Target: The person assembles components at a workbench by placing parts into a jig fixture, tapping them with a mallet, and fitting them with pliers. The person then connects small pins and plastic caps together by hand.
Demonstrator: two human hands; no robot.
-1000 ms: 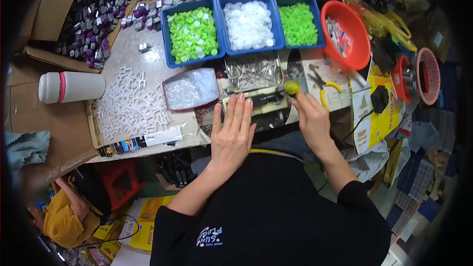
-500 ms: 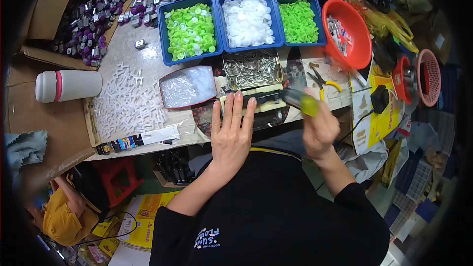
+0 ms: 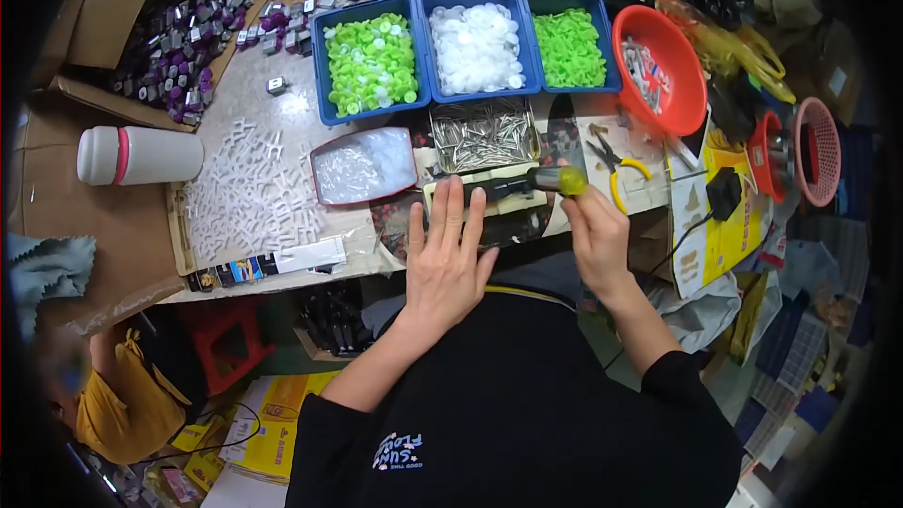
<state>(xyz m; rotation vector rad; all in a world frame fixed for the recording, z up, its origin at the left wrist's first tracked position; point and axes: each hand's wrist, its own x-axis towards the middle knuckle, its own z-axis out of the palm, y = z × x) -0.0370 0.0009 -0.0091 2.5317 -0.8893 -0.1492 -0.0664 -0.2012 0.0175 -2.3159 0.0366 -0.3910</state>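
Observation:
My left hand (image 3: 442, 263) lies flat with fingers spread, its fingertips on a long black plastic part (image 3: 508, 186) seated in a cream-coloured holder (image 3: 439, 192) at the table's front edge. Closed around a tool with a dark grey body and a translucent yellow-green end (image 3: 570, 181) is my right hand (image 3: 602, 243). The tool's dark end meets or overlaps the right end of the black part; whether it touches I cannot tell. Just behind the holder, a metal tin (image 3: 538, 136) contains many silvery pins. Pliers with yellow handles (image 3: 616, 169) rest to the right.
Blue bins (image 3: 425, 56) with green and white plastic pieces stand behind, beside a red bowl (image 3: 691, 75). Left are a red-rimmed tray (image 3: 365, 198), loose white pieces (image 3: 249, 193), a white bottle (image 3: 155, 155) and a carton of purple-grey parts (image 3: 80, 85). Another person's yellow garment (image 3: 132, 404) shows lower left.
The tool in my right hand has moved a little left and up, onto or over the right end of the black part. My left hand stays in place, with its thumb now more spread.

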